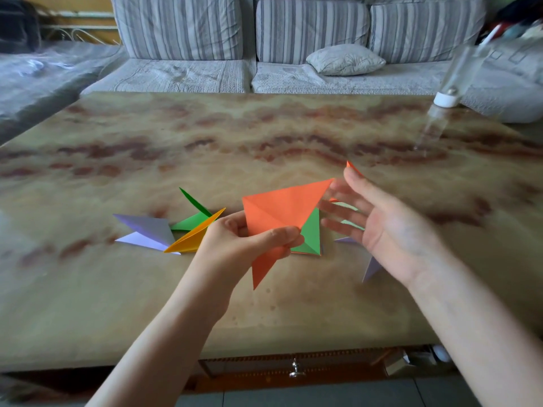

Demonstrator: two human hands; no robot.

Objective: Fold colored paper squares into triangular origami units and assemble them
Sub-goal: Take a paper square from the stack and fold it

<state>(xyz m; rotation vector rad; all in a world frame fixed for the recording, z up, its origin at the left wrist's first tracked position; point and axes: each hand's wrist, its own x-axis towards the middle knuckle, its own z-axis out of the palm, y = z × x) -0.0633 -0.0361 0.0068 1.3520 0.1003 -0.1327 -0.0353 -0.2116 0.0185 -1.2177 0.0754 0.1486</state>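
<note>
- Orange folded paper unit [282,212]: held up off the marble-pattern table [264,136], wide triangular face on top, long point hanging down toward the near edge.
- Left hand [249,239] pinches the orange unit at its lower middle: thumb curled across the front, fingers bent behind.
- Right hand [382,227], just right of the orange unit: palm turned inward, fingers straight and spread, gripping nothing. Fingertips are near the unit's right corner; contact unclear because of blur.
- Small orange tip [352,167] shows behind the right hand's top finger; cannot tell what it belongs to.
- Green folded piece [310,233]: directly behind and below the orange unit's right side, partly covered by it.
- Pale green scrap [349,223] and purple points [371,268]: right of the orange unit, mostly hidden by the right hand.
- Left of the orange unit, a cluster lies on the table: yellow unit [195,236] nearest, green unit [194,220] behind it, purple unit [147,230] farthest left, all overlapping.
- Clear bottle with white cap [446,98]: far right, beyond the orange unit, blurred.
- Striped sofa [293,30] with grey cushion [345,59]: beyond the table's far edge.
</note>
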